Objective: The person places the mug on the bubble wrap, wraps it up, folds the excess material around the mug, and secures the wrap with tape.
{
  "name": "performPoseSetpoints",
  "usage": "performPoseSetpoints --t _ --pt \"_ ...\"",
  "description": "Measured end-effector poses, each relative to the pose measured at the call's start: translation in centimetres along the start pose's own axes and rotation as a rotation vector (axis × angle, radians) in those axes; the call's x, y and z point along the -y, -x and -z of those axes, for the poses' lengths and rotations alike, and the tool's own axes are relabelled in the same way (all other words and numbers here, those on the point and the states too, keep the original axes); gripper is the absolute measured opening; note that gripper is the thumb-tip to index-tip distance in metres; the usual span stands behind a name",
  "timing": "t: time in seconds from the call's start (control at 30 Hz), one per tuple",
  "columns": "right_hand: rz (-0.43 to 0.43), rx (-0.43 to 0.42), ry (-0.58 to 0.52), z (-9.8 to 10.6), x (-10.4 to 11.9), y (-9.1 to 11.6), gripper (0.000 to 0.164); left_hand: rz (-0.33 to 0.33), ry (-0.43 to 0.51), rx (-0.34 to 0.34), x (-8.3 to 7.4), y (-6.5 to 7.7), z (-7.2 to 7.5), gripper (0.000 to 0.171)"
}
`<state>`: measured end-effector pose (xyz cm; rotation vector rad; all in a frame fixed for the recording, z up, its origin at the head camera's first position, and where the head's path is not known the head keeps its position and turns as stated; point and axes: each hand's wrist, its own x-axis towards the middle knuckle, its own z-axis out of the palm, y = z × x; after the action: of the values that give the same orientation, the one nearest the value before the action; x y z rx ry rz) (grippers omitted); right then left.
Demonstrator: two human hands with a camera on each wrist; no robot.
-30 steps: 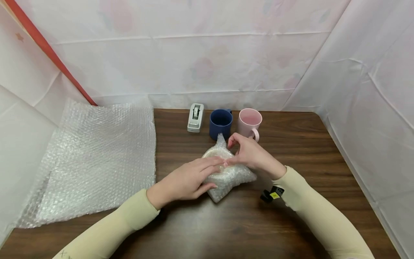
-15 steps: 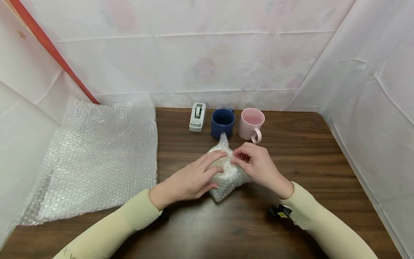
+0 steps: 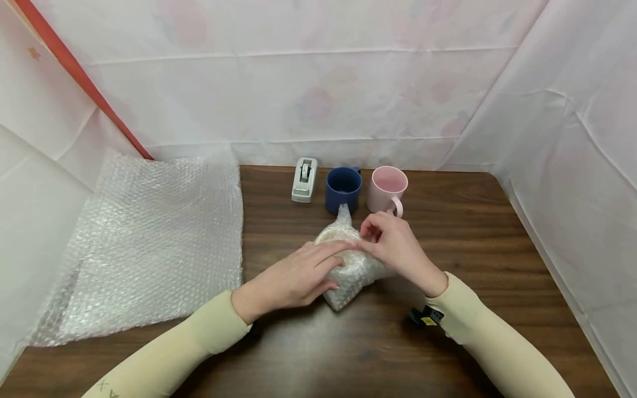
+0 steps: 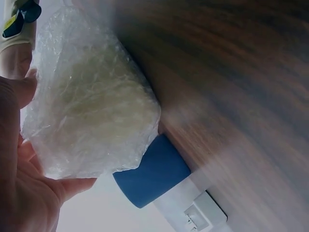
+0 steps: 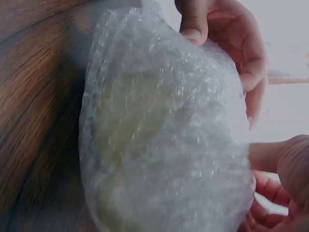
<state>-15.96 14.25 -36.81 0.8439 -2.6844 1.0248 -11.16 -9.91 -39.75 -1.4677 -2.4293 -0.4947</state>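
A bundle in clear bubble wrap (image 3: 348,273) lies on the table, with something pale yellowish showing through the layers. A twisted tail of wrap points away from me at its top. My left hand (image 3: 298,275) rests over its left side, fingers nearly straight and their tips on top. From the right, my right hand (image 3: 395,246) has its fingers curled at the bundle, thumb and index pinching at the upper face beside the left fingertips. Up close in the right wrist view, the bubble wrap (image 5: 159,135) bulges between both hands. What is inside stays hidden.
Behind the bundle stand a dark blue mug (image 3: 343,190) and a pink mug (image 3: 385,190). A white tape dispenser (image 3: 304,179) sits left of them. A large flat bubble wrap sheet (image 3: 159,249) covers the table's left side. White curtains (image 3: 278,99) enclose the back and sides.
The right hand's thumb and index were spread on the bundle, then drew back to the right. Now they are in against the left fingertips again. The bundle has hardly moved.
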Motion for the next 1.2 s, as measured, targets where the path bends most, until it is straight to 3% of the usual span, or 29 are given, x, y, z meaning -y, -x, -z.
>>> performPoseSetpoints --t 0.07,0.13,0.23,0.33,0.43,0.5,0.7,0.97,1.07,1.2 --pt "0.029 -0.016 -0.025 0.1 -0.2 0.3 0.021 0.009 -0.005 0.004 0.0 0.0 0.0 0.037" --pt "0.114 -0.058 -0.046 0.2 -0.5 0.9 0.019 0.016 -0.011 0.012 -0.1 0.0 0.0 0.036" --pt "0.35 -0.127 -0.003 0.3 -0.8 2.1 0.019 0.027 -0.019 0.023 -0.2 -0.1 0.0 0.036" --pt "0.615 -0.152 0.125 -0.1 -0.9 3.3 0.031 0.03 -0.014 0.025 -0.2 -0.2 0.0 0.037" --pt "0.748 -0.13 0.217 -0.8 -0.9 4.3 0.039 0.033 0.005 0.017 -0.2 -0.2 0.1 0.037" --pt "0.758 -0.118 0.242 -1.2 -0.9 4.9 0.037 0.038 0.027 0.008 -0.2 -0.2 0.1 0.036" --pt "0.66 -0.073 0.214 -1.9 -0.9 5.5 0.033 0.1 0.145 -0.043 0.0 -0.2 0.2 0.046" --pt "0.576 0.037 0.262 -1.7 -0.3 5.4 0.031 0.214 0.302 -0.078 0.6 -0.5 1.2 0.088" --pt "0.571 0.025 0.262 -1.8 -0.3 5.5 0.03 0.314 0.408 -0.055 1.7 -1.0 3.2 0.094" --pt "0.55 0.011 0.248 -2.0 -0.4 5.7 0.03 0.568 0.449 -0.055 4.7 -2.1 6.0 0.073"
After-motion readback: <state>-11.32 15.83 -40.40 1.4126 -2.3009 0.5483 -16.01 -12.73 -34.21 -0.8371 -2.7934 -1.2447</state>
